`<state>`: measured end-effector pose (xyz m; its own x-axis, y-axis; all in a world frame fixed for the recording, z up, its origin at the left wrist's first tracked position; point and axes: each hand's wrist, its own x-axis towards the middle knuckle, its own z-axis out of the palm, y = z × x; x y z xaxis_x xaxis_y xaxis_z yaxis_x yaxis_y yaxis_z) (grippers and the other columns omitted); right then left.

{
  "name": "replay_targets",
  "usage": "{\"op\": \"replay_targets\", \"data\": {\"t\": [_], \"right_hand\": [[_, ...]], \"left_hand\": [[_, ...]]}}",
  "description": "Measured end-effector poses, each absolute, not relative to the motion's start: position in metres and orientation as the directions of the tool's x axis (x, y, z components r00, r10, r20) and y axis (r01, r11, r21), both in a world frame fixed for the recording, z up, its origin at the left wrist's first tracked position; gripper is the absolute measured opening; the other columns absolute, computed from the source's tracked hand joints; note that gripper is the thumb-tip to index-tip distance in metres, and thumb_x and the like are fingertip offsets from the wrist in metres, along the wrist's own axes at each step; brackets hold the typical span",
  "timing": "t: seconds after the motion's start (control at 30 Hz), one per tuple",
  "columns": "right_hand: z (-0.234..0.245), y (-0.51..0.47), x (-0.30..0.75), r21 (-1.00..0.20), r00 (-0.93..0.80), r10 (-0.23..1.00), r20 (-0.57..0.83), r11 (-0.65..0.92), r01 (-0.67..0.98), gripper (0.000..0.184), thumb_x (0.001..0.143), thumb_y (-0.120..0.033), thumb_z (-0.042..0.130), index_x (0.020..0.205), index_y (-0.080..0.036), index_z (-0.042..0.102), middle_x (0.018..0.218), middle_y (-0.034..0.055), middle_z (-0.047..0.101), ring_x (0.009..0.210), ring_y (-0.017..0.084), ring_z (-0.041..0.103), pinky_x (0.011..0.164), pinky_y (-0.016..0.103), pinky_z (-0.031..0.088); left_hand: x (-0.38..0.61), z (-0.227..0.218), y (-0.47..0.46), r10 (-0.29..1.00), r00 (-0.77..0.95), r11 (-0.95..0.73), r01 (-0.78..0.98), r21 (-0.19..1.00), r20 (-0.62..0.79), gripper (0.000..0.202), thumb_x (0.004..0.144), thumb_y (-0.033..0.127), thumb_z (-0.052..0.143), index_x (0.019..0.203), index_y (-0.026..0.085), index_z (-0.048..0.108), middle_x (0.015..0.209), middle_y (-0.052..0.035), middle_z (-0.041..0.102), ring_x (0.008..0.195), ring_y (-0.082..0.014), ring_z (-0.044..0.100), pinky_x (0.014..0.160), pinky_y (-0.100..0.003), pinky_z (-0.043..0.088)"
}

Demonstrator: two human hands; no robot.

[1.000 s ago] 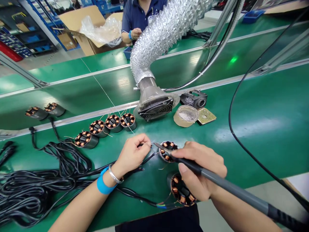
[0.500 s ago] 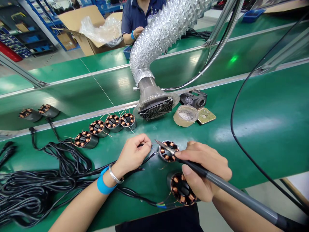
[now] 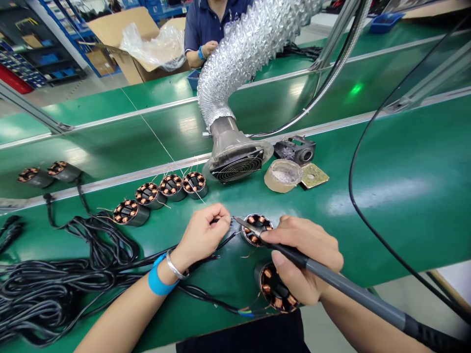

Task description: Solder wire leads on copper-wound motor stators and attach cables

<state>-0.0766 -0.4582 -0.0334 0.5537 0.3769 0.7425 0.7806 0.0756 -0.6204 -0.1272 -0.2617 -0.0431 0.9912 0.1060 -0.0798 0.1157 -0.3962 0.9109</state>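
Observation:
My left hand (image 3: 206, 230) is closed in a pinch around a black cable end (image 3: 215, 220), from which short wire ends stick out to the right. A thin silvery wire (image 3: 162, 144) runs down from the upper left to this hand, looking like solder wire. In my right hand (image 3: 307, 255) is a soldering iron (image 3: 342, 282), its tip pointing left at the wire ends, close to or touching them. Under the tip stands a motor stator (image 3: 262, 220) with copper windings. Nearer to me, a second stator (image 3: 274, 289) is partly hidden by my right hand.
Several more stators (image 3: 147, 195) stand in a row along the back rail. Coiled black cables (image 3: 40, 289) lie at left. A fume extractor hood (image 3: 239, 164) hangs behind my hands, beside a cup (image 3: 282, 176) and an iron holder (image 3: 296, 149). A co-worker (image 3: 211, 29) is opposite.
My right hand and the soldering iron have shifted slightly left, bringing the tip down to the wire ends. The left hand has barely moved. Two stators at far left have slid further left.

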Motion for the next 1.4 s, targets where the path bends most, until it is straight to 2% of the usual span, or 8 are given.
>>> {"op": "replay_targets", "data": {"t": [0.2, 0.63, 0.93, 1.03, 1.1, 1.2, 1.27, 1.4], "right_hand": [[-0.037, -0.463, -0.074, -0.614, 0.562, 0.311, 0.766, 0.099, 0.783, 0.034, 0.072, -0.013, 0.054, 0.102, -0.021, 0.068, 0.065, 0.0024, 0.061, 0.049, 0.016, 0.049, 0.046, 0.032, 0.039], [-0.037, -0.462, -0.073, -0.582, 0.539, 0.263, 0.801, 0.129, 0.803, 0.028, 0.073, -0.012, 0.056, 0.098, -0.013, 0.069, 0.066, 0.004, 0.059, 0.052, 0.016, 0.052, 0.046, 0.031, 0.04], [-0.039, -0.462, -0.069, -0.549, 0.518, 0.23, 0.824, 0.102, 0.829, 0.034, 0.079, -0.013, 0.057, 0.111, -0.017, 0.067, 0.079, 0.0054, 0.058, 0.06, 0.017, 0.054, 0.051, 0.033, 0.047], [-0.045, -0.461, -0.067, -0.546, 0.507, 0.264, 0.82, 0.1, 0.832, 0.041, 0.084, -0.016, 0.056, 0.125, -0.019, 0.061, 0.077, 0.0038, 0.061, 0.059, 0.017, 0.056, 0.049, 0.03, 0.047], [-0.046, -0.457, -0.065, -0.555, 0.507, 0.324, 0.799, 0.073, 0.828, 0.044, 0.087, -0.013, 0.054, 0.13, -0.021, 0.057, 0.071, 0.0007, 0.063, 0.055, 0.014, 0.057, 0.048, 0.027, 0.048], [-0.045, -0.448, -0.062, -0.54, 0.487, 0.428, 0.761, 0.003, 0.842, 0.039, 0.086, -0.003, 0.056, 0.12, -0.021, 0.062, 0.072, -0.0008, 0.067, 0.055, 0.012, 0.06, 0.052, 0.023, 0.05], [-0.042, -0.445, -0.06, -0.521, 0.465, 0.454, 0.76, -0.001, 0.853, 0.035, 0.085, -0.001, 0.057, 0.113, -0.021, 0.063, 0.078, 0.0006, 0.069, 0.06, 0.012, 0.063, 0.055, 0.023, 0.051], [-0.039, -0.451, -0.062, -0.528, 0.479, 0.44, 0.76, -0.014, 0.849, 0.044, 0.086, -0.006, 0.056, 0.127, -0.021, 0.059, 0.074, 0.0011, 0.064, 0.059, 0.013, 0.059, 0.054, 0.025, 0.05]], "left_hand": [[-0.127, -0.044, -0.262, 0.11, 0.99, -0.396, 0.127, 0.91, -0.09, 0.013, 0.081, 0.019, 0.048, 0.07, 0.018, 0.053, 0.061, 0.0059, 0.042, 0.058, -0.0102, 0.036, 0.056, -0.022, 0.03], [-0.127, -0.044, -0.261, 0.107, 0.99, -0.395, 0.129, 0.91, -0.093, 0.012, 0.082, 0.019, 0.048, 0.071, 0.018, 0.053, 0.062, 0.0063, 0.042, 0.057, -0.0096, 0.035, 0.056, -0.022, 0.029], [-0.126, -0.045, -0.261, 0.105, 0.99, -0.39, 0.123, 0.912, -0.089, 0.013, 0.082, 0.018, 0.049, 0.07, 0.018, 0.052, 0.061, 0.0064, 0.041, 0.058, -0.0097, 0.035, 0.057, -0.022, 0.029], [-0.126, -0.044, -0.26, 0.082, 0.992, -0.389, 0.12, 0.913, -0.095, 0.014, 0.084, 0.018, 0.048, 0.071, 0.017, 0.051, 0.063, 0.006, 0.042, 0.06, -0.0101, 0.036, 0.058, -0.023, 0.03], [-0.127, -0.042, -0.258, 0.041, 0.994, -0.375, 0.11, 0.92, -0.102, 0.016, 0.087, 0.02, 0.047, 0.071, 0.017, 0.05, 0.065, 0.0056, 0.043, 0.062, -0.0104, 0.037, 0.059, -0.023, 0.031], [-0.128, -0.037, -0.256, -0.02, 0.995, -0.363, 0.086, 0.928, -0.1, 0.019, 0.09, 0.023, 0.046, 0.072, 0.017, 0.049, 0.066, 0.0052, 0.043, 0.063, -0.0107, 0.038, 0.06, -0.023, 0.032], [-0.129, -0.035, -0.255, -0.024, 0.995, -0.373, 0.082, 0.924, -0.098, 0.019, 0.09, 0.023, 0.046, 0.072, 0.018, 0.049, 0.066, 0.0053, 0.043, 0.063, -0.0108, 0.038, 0.06, -0.023, 0.032], [-0.129, -0.037, -0.255, 0.0, 0.995, -0.409, 0.088, 0.908, -0.097, 0.018, 0.089, 0.02, 0.046, 0.071, 0.018, 0.048, 0.065, 0.0057, 0.043, 0.062, -0.0106, 0.038, 0.06, -0.023, 0.032]]}}
